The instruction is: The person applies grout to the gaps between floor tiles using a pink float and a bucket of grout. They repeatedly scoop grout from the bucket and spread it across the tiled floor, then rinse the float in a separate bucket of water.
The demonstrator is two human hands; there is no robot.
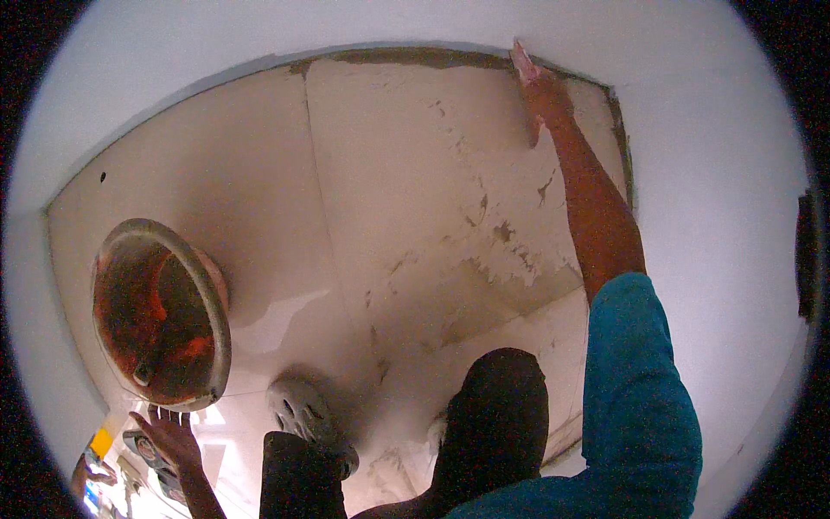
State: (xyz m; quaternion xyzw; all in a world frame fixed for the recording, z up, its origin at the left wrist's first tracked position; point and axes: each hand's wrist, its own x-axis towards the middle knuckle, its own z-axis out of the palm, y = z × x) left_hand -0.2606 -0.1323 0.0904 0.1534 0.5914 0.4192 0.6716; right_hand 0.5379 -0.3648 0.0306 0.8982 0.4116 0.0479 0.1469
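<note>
My right arm stretches to the far right, where my right hand (538,91) is at the foot of the white wall, by the floor's edge. Its fingers point out toward the wall and the thumb stands apart; I see nothing held in it. At the lower left my left hand (171,441) has its fingers spread close to the rim of an orange bucket (223,320). Whether those fingertips touch the rim is unclear. The bucket is stained with grey residue inside. Dark grey mortar (398,57) lines the gap between the floor tiles (389,147) and the far wall.
White walls (709,173) enclose the tiled floor on several sides. Grey smears (504,232) mark the tiles in the middle. My shoe (303,413) and bent knee (493,406) are near. Behind the bucket, at lower left, are a dark tool (151,454) and a person's hand (86,476).
</note>
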